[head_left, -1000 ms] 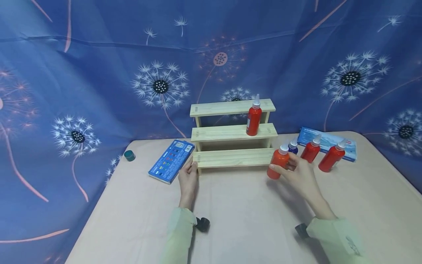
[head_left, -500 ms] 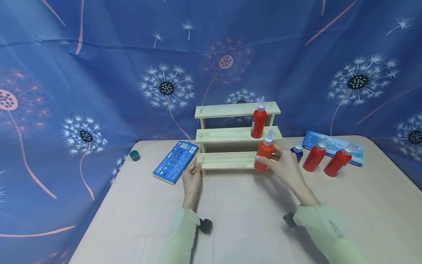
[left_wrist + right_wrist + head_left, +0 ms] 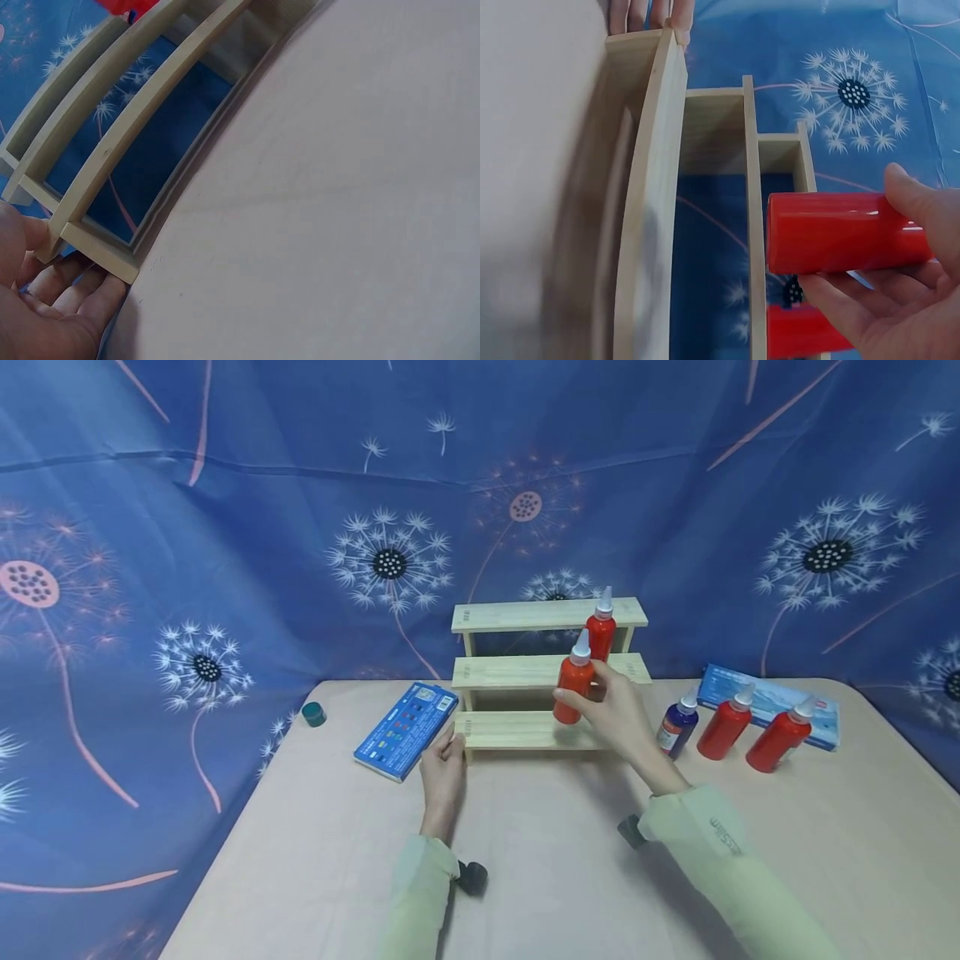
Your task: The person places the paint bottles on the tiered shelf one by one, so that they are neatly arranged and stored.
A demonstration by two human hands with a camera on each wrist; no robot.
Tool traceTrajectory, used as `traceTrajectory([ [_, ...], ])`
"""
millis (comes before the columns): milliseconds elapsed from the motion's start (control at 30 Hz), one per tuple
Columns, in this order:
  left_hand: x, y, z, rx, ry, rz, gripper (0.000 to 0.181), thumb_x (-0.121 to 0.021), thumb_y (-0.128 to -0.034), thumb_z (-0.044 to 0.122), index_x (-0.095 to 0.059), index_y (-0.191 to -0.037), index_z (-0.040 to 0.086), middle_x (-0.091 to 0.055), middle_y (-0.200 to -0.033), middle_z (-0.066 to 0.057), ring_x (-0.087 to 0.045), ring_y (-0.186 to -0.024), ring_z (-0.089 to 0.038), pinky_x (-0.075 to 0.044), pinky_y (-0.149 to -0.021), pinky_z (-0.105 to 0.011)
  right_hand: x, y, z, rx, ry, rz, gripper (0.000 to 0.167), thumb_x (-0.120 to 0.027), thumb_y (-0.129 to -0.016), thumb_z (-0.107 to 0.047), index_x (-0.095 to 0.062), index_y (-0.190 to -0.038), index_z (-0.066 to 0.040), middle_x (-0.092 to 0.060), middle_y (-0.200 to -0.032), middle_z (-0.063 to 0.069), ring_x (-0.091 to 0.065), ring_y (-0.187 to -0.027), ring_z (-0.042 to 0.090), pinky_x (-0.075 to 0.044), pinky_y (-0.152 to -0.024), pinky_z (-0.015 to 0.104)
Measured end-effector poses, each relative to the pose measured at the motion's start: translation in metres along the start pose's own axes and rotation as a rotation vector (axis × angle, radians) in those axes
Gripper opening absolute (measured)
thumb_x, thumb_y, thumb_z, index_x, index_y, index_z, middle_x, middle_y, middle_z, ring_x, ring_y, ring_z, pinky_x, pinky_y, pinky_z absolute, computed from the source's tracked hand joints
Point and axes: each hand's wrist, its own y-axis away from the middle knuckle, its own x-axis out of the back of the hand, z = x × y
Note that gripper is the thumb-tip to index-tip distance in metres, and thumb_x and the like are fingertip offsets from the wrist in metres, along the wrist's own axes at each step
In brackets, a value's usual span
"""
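A three-tier wooden rack stands on the table. My left hand holds the left end of its lowest shelf; in the left wrist view the thumb lies at the shelf's end and the fingers touch the side board. My right hand grips a red squeeze bottle with a white nozzle cap, upright above the lowest shelf and in front of the middle one. Behind it, another red bottle stands on the middle shelf. The right wrist view shows the held bottle's base apart from the lowest shelf.
Right of the rack stand a dark blue bottle and two red bottles. Behind them lies a light blue box. A blue box and a small green jar are on the left. A patterned blue cloth hangs behind.
My right hand has carried the red bottle leftward and up, from beside the rack's right end to over the lowest shelf. The left hand keeps its hold on the rack. The head view has shifted slightly.
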Motion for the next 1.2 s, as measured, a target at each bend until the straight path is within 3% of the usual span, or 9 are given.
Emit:
traceTrajectory([
  [200, 0.002, -0.002, -0.003, 0.007, -0.022, 0.013, 0.042, -0.054, -0.1006, 0.023, -0.052, -0.138, 0.005, -0.066, -0.125, -0.012, -0.067, -0.106, -0.02, -0.056, -0.076, -0.02, -0.013, -0.014, -0.006, 0.002, -0.02, -0.014, 0.048, -0.074, -0.088, -0.02, -0.056, -0.128, 0.001, -0.066, -0.117, 0.023, -0.065, -0.105, 0.036, -0.055, -0.093, 0.048],
  [267, 0.003, -0.003, -0.005, 0.009, -0.026, 0.02, 0.042, -0.055, -0.1003, 0.023, -0.053, -0.138, 0.004, -0.066, -0.124, -0.012, -0.067, -0.106, -0.02, -0.056, -0.075, -0.019, -0.017, -0.017, -0.009, 0.0, -0.031, -0.023, 0.048, -0.074, -0.089, -0.02, -0.056, -0.128, 0.0, -0.066, -0.118, 0.022, -0.065, -0.106, 0.036, -0.055, -0.093, 0.048],
  [600, 0.003, -0.005, -0.007, 0.023, -0.006, 0.038, 0.041, -0.057, -0.0989, 0.02, -0.054, -0.136, 0.003, -0.065, -0.125, -0.014, -0.065, -0.113, -0.022, -0.056, -0.093, -0.033, -0.029, -0.038, -0.013, 0.019, -0.033, -0.035, 0.043, -0.073, -0.089, -0.02, -0.059, -0.125, -0.001, -0.067, -0.117, 0.019, -0.065, -0.108, 0.036, -0.056, -0.092, 0.048],
  [700, 0.001, -0.004, -0.007, 0.02, -0.001, 0.047, 0.04, -0.058, -0.0982, 0.018, -0.055, -0.135, 0.003, -0.066, -0.122, -0.015, -0.068, -0.106, -0.021, -0.059, -0.079, -0.025, -0.031, -0.045, -0.013, 0.011, -0.008, -0.036, 0.044, -0.073, -0.089, -0.023, -0.058, -0.125, -0.003, -0.067, -0.117, 0.018, -0.064, -0.108, 0.035, -0.054, -0.093, 0.048],
  [833, -0.001, -0.004, -0.007, 0.015, -0.005, 0.053, 0.039, -0.058, -0.0979, 0.017, -0.057, -0.134, 0.003, -0.068, -0.118, -0.016, -0.07, -0.096, -0.02, -0.052, -0.059, -0.017, -0.034, -0.054, -0.013, 0.014, 0.017, -0.034, 0.044, -0.073, -0.09, -0.026, -0.058, -0.124, -0.004, -0.068, -0.115, 0.018, -0.064, -0.108, 0.033, -0.053, -0.093, 0.049],
  [1033, -0.002, -0.004, -0.005, 0.014, -0.001, 0.053, 0.039, -0.059, -0.0977, 0.018, -0.057, -0.134, 0.003, -0.068, -0.119, -0.014, -0.067, -0.107, -0.022, -0.058, -0.086, -0.031, -0.039, -0.066, -0.015, 0.013, 0.015, -0.035, 0.046, -0.073, -0.089, -0.025, -0.058, -0.126, -0.001, -0.067, -0.119, 0.019, -0.064, -0.11, 0.033, -0.052, -0.096, 0.048],
  [1200, -0.003, -0.006, -0.003, 0.018, 0.006, 0.046, 0.039, -0.059, -0.0976, 0.017, -0.056, -0.134, 0.003, -0.066, -0.121, -0.015, -0.066, -0.11, -0.024, -0.056, -0.092, -0.036, -0.041, -0.075, -0.016, 0.019, 0.038, -0.023, 0.048, -0.073, -0.089, -0.026, -0.057, -0.127, -0.001, -0.067, -0.119, 0.019, -0.063, -0.109, 0.034, -0.051, -0.097, 0.049],
])
